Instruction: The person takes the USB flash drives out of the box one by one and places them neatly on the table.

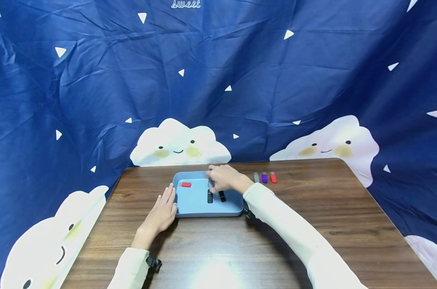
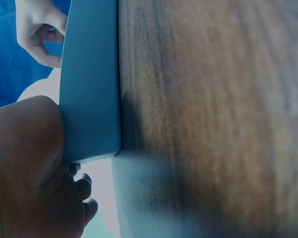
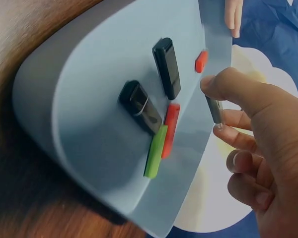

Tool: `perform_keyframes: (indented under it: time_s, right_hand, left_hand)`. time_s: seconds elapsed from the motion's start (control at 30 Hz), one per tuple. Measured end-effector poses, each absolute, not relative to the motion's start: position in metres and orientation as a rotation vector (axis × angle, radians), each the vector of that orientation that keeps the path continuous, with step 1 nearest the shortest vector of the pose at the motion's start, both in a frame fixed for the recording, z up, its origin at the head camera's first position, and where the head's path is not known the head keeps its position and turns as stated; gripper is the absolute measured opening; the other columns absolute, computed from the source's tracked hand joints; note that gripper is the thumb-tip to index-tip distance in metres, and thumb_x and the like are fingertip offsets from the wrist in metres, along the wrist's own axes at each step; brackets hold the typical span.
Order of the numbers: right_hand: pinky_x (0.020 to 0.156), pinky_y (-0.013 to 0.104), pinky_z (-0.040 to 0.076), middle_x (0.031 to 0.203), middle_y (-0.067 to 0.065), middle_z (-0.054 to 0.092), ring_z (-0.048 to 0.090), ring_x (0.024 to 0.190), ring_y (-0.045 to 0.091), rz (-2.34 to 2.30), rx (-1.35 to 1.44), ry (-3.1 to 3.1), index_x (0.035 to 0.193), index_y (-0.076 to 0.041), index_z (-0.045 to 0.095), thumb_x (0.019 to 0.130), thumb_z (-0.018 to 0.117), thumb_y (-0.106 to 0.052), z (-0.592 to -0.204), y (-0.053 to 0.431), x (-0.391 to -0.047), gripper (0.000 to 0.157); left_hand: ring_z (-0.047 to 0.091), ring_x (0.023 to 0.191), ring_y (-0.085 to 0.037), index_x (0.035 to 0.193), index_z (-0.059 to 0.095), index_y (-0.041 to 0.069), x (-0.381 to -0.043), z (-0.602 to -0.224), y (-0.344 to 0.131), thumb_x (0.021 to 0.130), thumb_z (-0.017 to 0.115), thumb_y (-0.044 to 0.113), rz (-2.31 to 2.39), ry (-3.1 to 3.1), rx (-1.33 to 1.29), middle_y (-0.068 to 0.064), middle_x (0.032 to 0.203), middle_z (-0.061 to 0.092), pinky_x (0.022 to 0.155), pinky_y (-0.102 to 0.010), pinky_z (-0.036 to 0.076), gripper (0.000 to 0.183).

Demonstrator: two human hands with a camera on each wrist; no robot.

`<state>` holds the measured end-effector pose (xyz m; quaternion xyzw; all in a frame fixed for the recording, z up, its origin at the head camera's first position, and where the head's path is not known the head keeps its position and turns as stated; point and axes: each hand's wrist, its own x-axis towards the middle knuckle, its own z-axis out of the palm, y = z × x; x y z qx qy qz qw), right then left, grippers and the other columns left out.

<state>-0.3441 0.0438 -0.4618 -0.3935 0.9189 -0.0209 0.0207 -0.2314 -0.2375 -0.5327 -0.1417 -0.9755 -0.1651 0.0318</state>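
My right hand (image 1: pixel 223 178) is over the back of the light blue tray (image 1: pixel 189 204). It pinches a grey USB stick (image 3: pixel 215 110) between thumb and fingers, above the tray floor in the right wrist view. Beneath it lie two black USB sticks (image 3: pixel 167 68), a red stick (image 3: pixel 171 126) and a green stick (image 3: pixel 156 151), the last two side by side. Another small red stick (image 1: pixel 186 184) lies near the tray's back left corner. Against the tray's left wall rests my left hand (image 1: pixel 163 210), its fingers straight along the rim.
On the wooden table (image 1: pixel 312 208), right of the tray, a grey stick (image 1: pixel 256 177), a purple stick (image 1: pixel 264 177) and a red stick (image 1: pixel 273 177) lie in a row. A blue curtain (image 1: pixel 218 80) with clouds hangs behind the table's back edge.
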Motion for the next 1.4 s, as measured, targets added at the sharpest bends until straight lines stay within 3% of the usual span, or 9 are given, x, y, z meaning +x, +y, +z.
perform_keyframes:
  time_s: [0.33,0.53,0.87,1.17,1.4]
  right_hand:
    - [0.072,0.036,0.054,0.121,0.002,0.064,0.056,0.079,0.017,-0.058,-1.194,2.883,0.120,-0.017,0.072,0.087,0.083,-0.043,-0.453,0.066,-0.340,0.043]
    - [0.074,0.039,0.057,0.123,0.002,0.065,0.057,0.079,0.019,-0.075,-1.185,2.897,0.128,-0.017,0.072,0.086,0.083,-0.045,-0.446,0.081,-0.337,0.052]
    - [0.071,0.039,0.057,0.125,0.005,0.066,0.059,0.077,0.019,-0.114,-1.169,2.911,0.129,-0.015,0.072,0.084,0.083,-0.041,-0.443,0.104,-0.333,0.053]
    - [0.071,0.041,0.057,0.119,0.004,0.068,0.060,0.078,0.020,-0.142,-1.175,2.950,0.128,-0.014,0.072,0.084,0.084,-0.041,-0.441,0.126,-0.328,0.053]
    - [0.066,0.037,0.054,0.113,0.002,0.066,0.059,0.076,0.016,-0.168,-1.174,2.978,0.128,-0.012,0.073,0.083,0.085,-0.040,-0.441,0.142,-0.325,0.055]
  left_hand:
    - [0.024,0.162,-0.047,0.163,0.028,-0.012,-0.229,-0.533,-0.237,0.111,0.042,0.016,-0.509,-3.003,-0.433,-0.024,0.176,0.019,0.131,-0.065,0.024,0.060]
    - [0.024,0.161,-0.048,0.162,0.028,-0.013,-0.230,-0.531,-0.236,0.111,0.041,0.016,-0.497,-3.003,-0.441,-0.026,0.176,0.019,0.130,-0.066,0.024,0.060]
    - [0.024,0.161,-0.048,0.162,0.029,-0.013,-0.231,-0.533,-0.237,0.111,0.040,0.016,-0.530,-2.993,-0.455,-0.027,0.175,0.020,0.130,-0.067,0.024,0.060]
    - [0.024,0.162,-0.048,0.162,0.028,-0.012,-0.230,-0.530,-0.235,0.111,0.043,0.015,-0.532,-3.002,-0.446,-0.025,0.176,0.019,0.130,-0.066,0.023,0.060]
    - [0.024,0.161,-0.050,0.162,0.028,-0.013,-0.233,-0.540,-0.240,0.110,0.038,0.018,-0.550,-2.970,-0.476,-0.027,0.176,0.019,0.129,-0.069,0.023,0.061]
